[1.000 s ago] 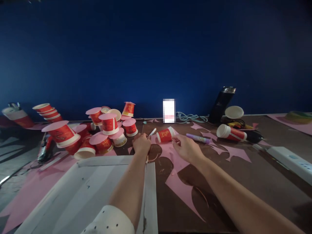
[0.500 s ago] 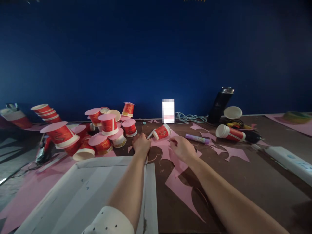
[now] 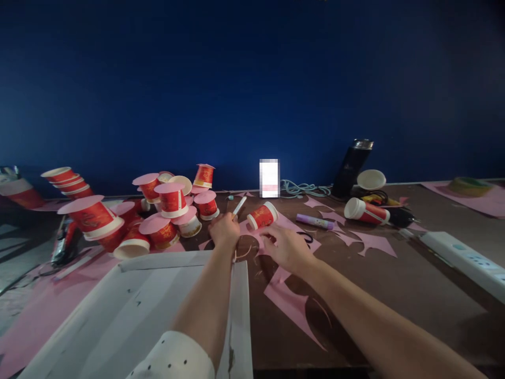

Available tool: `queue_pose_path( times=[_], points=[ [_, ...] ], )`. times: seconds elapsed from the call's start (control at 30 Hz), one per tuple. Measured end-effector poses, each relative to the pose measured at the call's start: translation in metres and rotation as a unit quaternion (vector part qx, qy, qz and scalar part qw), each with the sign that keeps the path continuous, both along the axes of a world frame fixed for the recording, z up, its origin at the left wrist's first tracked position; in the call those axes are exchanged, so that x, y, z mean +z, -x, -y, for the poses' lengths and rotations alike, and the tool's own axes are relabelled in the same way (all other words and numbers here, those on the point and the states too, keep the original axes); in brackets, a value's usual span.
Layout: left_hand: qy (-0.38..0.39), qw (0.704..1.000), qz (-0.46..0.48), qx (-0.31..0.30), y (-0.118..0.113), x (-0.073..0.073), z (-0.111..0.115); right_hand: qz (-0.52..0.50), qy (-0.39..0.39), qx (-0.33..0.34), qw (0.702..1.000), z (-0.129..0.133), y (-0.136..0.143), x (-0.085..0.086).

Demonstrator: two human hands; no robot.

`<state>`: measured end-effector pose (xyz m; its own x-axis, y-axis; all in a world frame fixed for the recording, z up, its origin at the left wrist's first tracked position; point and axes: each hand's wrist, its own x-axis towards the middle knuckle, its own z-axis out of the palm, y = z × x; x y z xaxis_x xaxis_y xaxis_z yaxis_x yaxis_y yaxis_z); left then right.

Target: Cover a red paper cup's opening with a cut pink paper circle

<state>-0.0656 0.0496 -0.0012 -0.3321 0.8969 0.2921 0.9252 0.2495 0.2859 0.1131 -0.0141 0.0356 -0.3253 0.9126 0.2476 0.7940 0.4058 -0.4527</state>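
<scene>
My left hand [image 3: 224,230] is closed around a slim white stick [image 3: 239,207] that looks like a pen; its upper end points up and away. My right hand [image 3: 290,247] hovers over pink paper scraps [image 3: 284,300], its thumb and forefinger apart with nothing visible between them. Just beyond the right fingertips a red paper cup [image 3: 262,216] lies on its side. Dark scissor-like loops [image 3: 305,237] show partly behind that hand. To its right rests a purple tube [image 3: 314,221].
Several red cups with pink paper discs [image 3: 172,200] crowd the left. A white box lid [image 3: 169,310] lies in front of them. Toward the right are a black flask [image 3: 352,168], another fallen cup [image 3: 369,212], a power strip [image 3: 461,260] and a tape roll [image 3: 469,187].
The white stick in my left hand has swung from lying low toward the cup to pointing upward. My right hand has shifted slightly left, and its fingers have opened. The view has turned slightly.
</scene>
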Motion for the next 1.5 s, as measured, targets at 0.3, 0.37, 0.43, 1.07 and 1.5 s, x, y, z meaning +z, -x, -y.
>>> queue_pose_path(
  times=[0.3, 0.37, 0.43, 1.07, 1.5],
  points=[
    [-0.116, 0.99, 0.059, 0.054, 0.0, 0.003, -0.003, 0.002, 0.014, 0.149, 0.989, 0.055, 0.022, 0.017],
    [-0.137, 0.985, 0.085, 0.054, 0.001, 0.003, -0.006, 0.014, -0.002, 0.194, 0.981, 0.068, 0.031, 0.013],
    [-0.15, 0.979, 0.123, 0.058, 0.003, 0.003, -0.008, 0.034, -0.01, 0.25, 0.968, 0.082, 0.038, 0.009],
    [-0.196, 0.967, 0.137, -0.088, -0.007, 0.048, 0.005, 0.057, 0.0, 0.359, 0.931, 0.121, 0.007, -0.038],
    [-0.167, 0.911, 0.317, -0.202, -0.032, 0.044, 0.072, 0.086, -0.141, 0.331, 0.929, 0.143, -0.07, -0.027]
  ],
)
